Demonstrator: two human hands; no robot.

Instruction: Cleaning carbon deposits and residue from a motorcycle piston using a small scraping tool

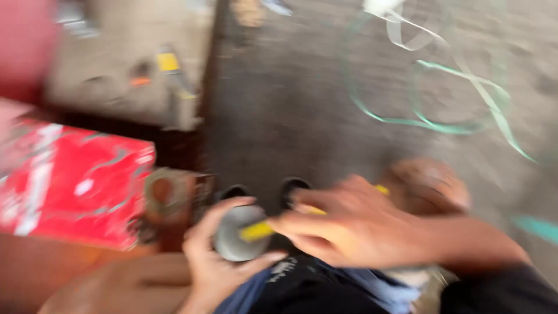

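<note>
1. Left hand (218, 256), lower centre of the blurred head view: fingers curled around a short grey cylinder (237, 234), thumb on its upper rim and the other fingers under its lower edge. The cylinder sits just above the person's lap.
2. Right hand (349, 224): fingers pinched narrowly on a slim yellow stick (258, 230), whose near end lies across the open face of the grey cylinder; its far end shows past the knuckles.
3. Red package (70, 180), left edge: a flat rectangular box with pale streaked markings, details lost to motion blur, lying just beside a round brown object (165, 195) of uncertain kind.
4. Floor (290, 99): dark grey, with looping pale-green strapping bands (453, 110) at upper right, well apart from both hands.
5. Small yellow-labelled item (168, 61), upper left, resting on a lighter surface; too blurred to identify.
</note>
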